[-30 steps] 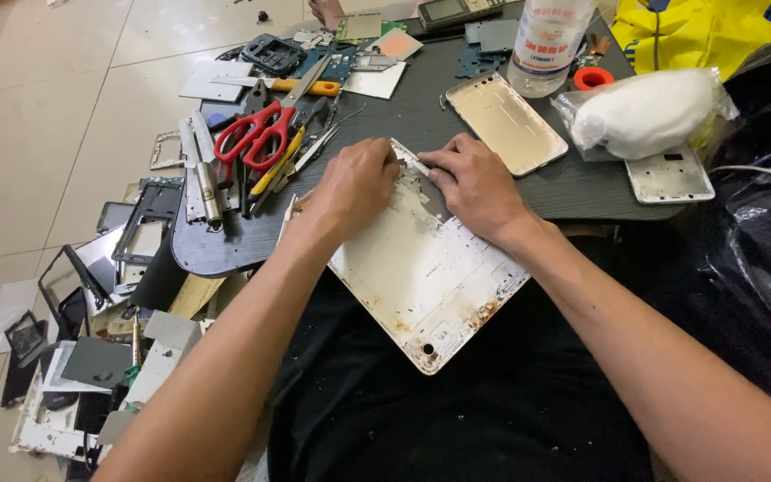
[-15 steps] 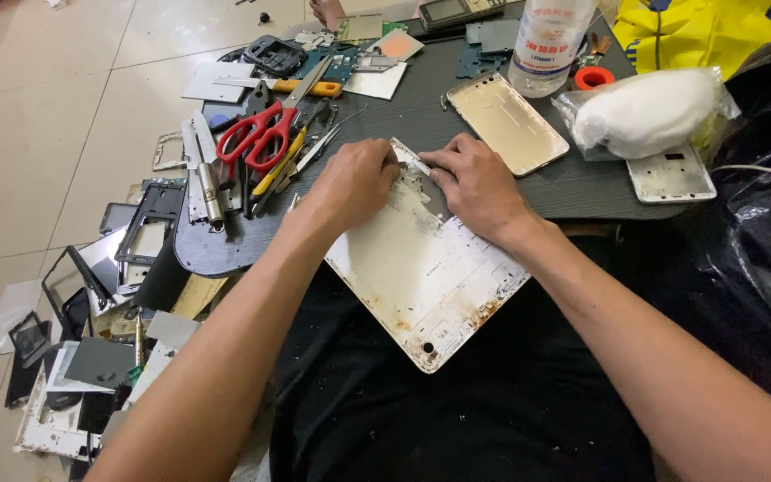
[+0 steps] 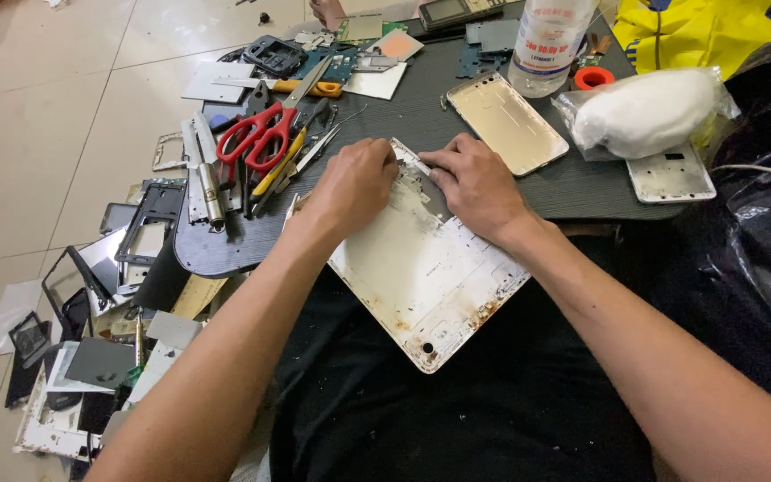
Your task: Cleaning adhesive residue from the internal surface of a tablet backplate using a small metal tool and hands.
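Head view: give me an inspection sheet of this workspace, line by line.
Surface: dark round table, crowded with parts.
Job's things: large pale back panel, stained, tilted from the table edge onto the lap; a thin strip at its upper edge between the fingertips.
Clutter: red scissors, yellow-handled tool, gold phone back, clear bottle, white bundle in plastic, silver frame.
Grips: left hand pressing on the panel; right hand pinching the strip.
Cables: one pale cable at right.
Surroundings: tiled floor; scrap frames and screens piled at left.
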